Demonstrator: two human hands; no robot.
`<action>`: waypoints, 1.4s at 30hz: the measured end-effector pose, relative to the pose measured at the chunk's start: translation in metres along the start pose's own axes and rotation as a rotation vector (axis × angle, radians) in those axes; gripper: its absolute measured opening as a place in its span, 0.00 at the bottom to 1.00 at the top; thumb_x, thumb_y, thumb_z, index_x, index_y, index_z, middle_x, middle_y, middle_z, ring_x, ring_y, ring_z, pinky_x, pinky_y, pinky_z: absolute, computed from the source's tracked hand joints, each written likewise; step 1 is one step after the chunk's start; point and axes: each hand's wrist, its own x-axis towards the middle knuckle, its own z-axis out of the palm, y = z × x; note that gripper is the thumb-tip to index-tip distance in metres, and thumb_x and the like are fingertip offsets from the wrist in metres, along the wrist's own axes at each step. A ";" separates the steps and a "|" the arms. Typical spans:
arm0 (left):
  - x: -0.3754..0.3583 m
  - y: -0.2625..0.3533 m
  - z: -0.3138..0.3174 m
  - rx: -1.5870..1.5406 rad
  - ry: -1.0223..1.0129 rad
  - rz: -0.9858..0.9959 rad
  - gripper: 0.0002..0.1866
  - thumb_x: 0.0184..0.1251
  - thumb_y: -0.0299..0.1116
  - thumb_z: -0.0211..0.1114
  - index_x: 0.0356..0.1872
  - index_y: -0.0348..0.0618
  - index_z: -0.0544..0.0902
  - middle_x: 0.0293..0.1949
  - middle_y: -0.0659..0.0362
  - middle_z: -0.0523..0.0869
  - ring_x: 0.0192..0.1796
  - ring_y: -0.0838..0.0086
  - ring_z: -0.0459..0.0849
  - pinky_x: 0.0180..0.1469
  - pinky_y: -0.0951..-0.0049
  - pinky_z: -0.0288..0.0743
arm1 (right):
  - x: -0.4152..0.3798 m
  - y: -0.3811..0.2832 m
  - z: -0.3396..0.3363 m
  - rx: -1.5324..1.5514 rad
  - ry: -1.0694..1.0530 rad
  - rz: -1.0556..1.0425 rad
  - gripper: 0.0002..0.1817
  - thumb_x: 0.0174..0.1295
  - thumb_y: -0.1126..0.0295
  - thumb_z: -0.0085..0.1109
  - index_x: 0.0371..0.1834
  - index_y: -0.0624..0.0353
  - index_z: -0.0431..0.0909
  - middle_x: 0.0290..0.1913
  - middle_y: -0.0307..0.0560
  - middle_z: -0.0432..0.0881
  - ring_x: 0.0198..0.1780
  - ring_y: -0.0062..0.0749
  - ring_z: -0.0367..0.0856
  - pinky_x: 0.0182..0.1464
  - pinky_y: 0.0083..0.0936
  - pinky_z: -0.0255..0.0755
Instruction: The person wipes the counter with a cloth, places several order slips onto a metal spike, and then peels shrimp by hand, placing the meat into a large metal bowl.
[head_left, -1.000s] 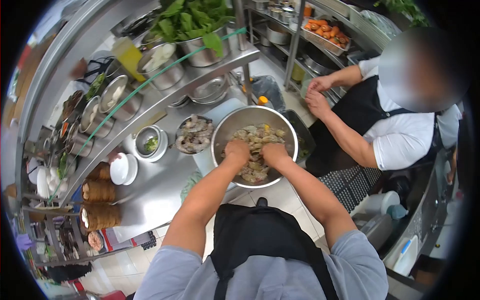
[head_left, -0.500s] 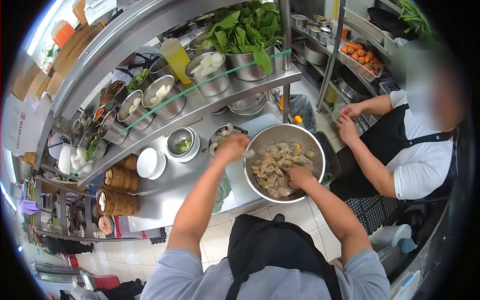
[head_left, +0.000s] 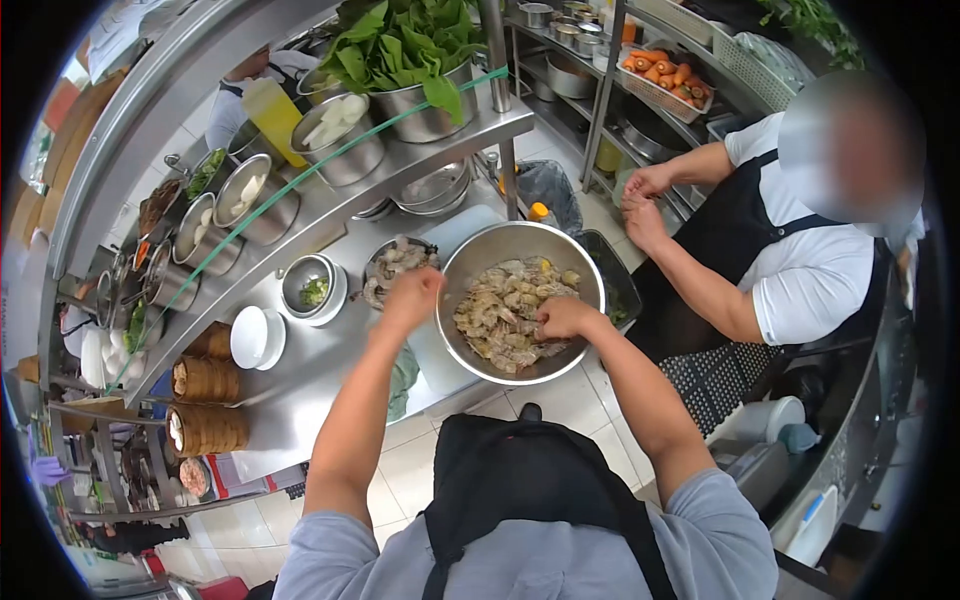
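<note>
A large steel bowl [head_left: 596, 300] full of raw, unpeeled shrimp [head_left: 500, 325] is in front of me. My right hand [head_left: 568, 318] is inside it, fingers curled down onto the shrimp at the right of the heap. Beside the left rim is my left hand [head_left: 412, 300], its fingers curled together; whatever they may hold is hidden. Just behind that hand, a smaller dark-rimmed bowl [head_left: 434, 247] carries greyish shrimp [head_left: 392, 268]. A green cloth [head_left: 404, 382] lies near the counter edge, partly behind my left forearm.
Left on the steel counter [head_left: 310, 400] are white bowls [head_left: 258, 337], a steel bowl with chopped greens [head_left: 306, 284] and bamboo steamers [head_left: 207, 430]. Overhead, a shelf [head_left: 420, 150] bears pots and leafy greens [head_left: 400, 55]. A co-worker [head_left: 790, 240] stands close at the right.
My left hand has drawn back from over the large bowl's left rim toward the smaller shrimp bowl. My right hand stays among the shrimp. The whole view has shifted slightly.
</note>
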 end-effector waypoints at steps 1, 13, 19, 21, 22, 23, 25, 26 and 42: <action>-0.012 0.012 0.015 -0.166 -0.210 -0.025 0.13 0.68 0.42 0.64 0.36 0.41 0.86 0.31 0.51 0.88 0.36 0.55 0.87 0.41 0.57 0.80 | 0.001 0.003 -0.001 0.066 0.060 -0.037 0.20 0.46 0.55 0.66 0.36 0.58 0.86 0.38 0.57 0.87 0.41 0.53 0.85 0.45 0.43 0.78; -0.024 0.073 0.099 -0.871 -0.450 -0.484 0.15 0.78 0.43 0.56 0.53 0.44 0.77 0.44 0.61 0.85 0.39 0.79 0.83 0.40 0.74 0.79 | -0.054 -0.065 -0.010 0.378 0.629 -0.081 0.14 0.53 0.62 0.70 0.34 0.62 0.82 0.36 0.53 0.84 0.42 0.50 0.84 0.47 0.41 0.76; 0.008 0.087 0.040 -0.412 -0.405 0.030 0.20 0.75 0.41 0.56 0.58 0.36 0.73 0.53 0.41 0.83 0.58 0.50 0.81 0.61 0.58 0.71 | -0.044 -0.065 -0.041 0.277 1.124 -0.284 0.20 0.57 0.70 0.64 0.54 0.60 0.76 0.41 0.55 0.81 0.48 0.51 0.83 0.53 0.41 0.75; 0.019 0.098 0.024 -0.337 -0.422 0.139 0.20 0.73 0.40 0.57 0.58 0.37 0.73 0.54 0.39 0.82 0.61 0.45 0.79 0.62 0.56 0.70 | -0.028 -0.057 -0.047 0.459 0.943 -0.283 0.18 0.57 0.71 0.63 0.51 0.62 0.75 0.40 0.55 0.82 0.46 0.49 0.83 0.51 0.39 0.75; 0.021 0.098 0.023 -0.335 -0.418 0.146 0.20 0.73 0.40 0.57 0.58 0.37 0.73 0.54 0.39 0.82 0.61 0.45 0.79 0.62 0.56 0.70 | -0.020 -0.053 -0.050 0.633 0.749 -0.284 0.16 0.57 0.72 0.62 0.49 0.63 0.75 0.38 0.54 0.82 0.44 0.46 0.84 0.48 0.38 0.75; 0.024 0.094 0.025 -0.252 -0.419 0.150 0.21 0.71 0.40 0.57 0.58 0.37 0.72 0.55 0.38 0.81 0.61 0.45 0.78 0.62 0.55 0.70 | -0.009 -0.044 -0.049 0.688 0.686 -0.299 0.13 0.59 0.72 0.60 0.44 0.65 0.73 0.35 0.53 0.82 0.39 0.40 0.84 0.43 0.34 0.75; 0.034 0.076 0.037 -0.128 -0.465 0.125 0.22 0.67 0.39 0.58 0.57 0.36 0.74 0.53 0.37 0.82 0.60 0.43 0.79 0.62 0.53 0.71 | 0.009 -0.029 -0.038 0.725 0.661 -0.283 0.12 0.60 0.71 0.60 0.43 0.65 0.72 0.34 0.52 0.82 0.37 0.38 0.84 0.41 0.35 0.74; 0.032 0.077 0.036 -0.121 -0.460 0.131 0.22 0.67 0.39 0.58 0.57 0.36 0.74 0.53 0.37 0.82 0.60 0.43 0.79 0.62 0.53 0.71 | 0.008 -0.034 -0.039 0.768 0.629 -0.259 0.10 0.60 0.71 0.59 0.41 0.64 0.72 0.33 0.50 0.82 0.35 0.36 0.84 0.40 0.35 0.74; 0.004 0.084 0.058 -0.430 -0.278 0.254 0.12 0.57 0.33 0.56 0.36 0.35 0.79 0.27 0.49 0.82 0.31 0.63 0.81 0.39 0.62 0.74 | -0.015 -0.026 -0.044 1.622 -0.165 -0.116 0.14 0.73 0.50 0.57 0.42 0.48 0.74 0.23 0.26 0.62 0.20 0.12 0.56 0.21 0.15 0.51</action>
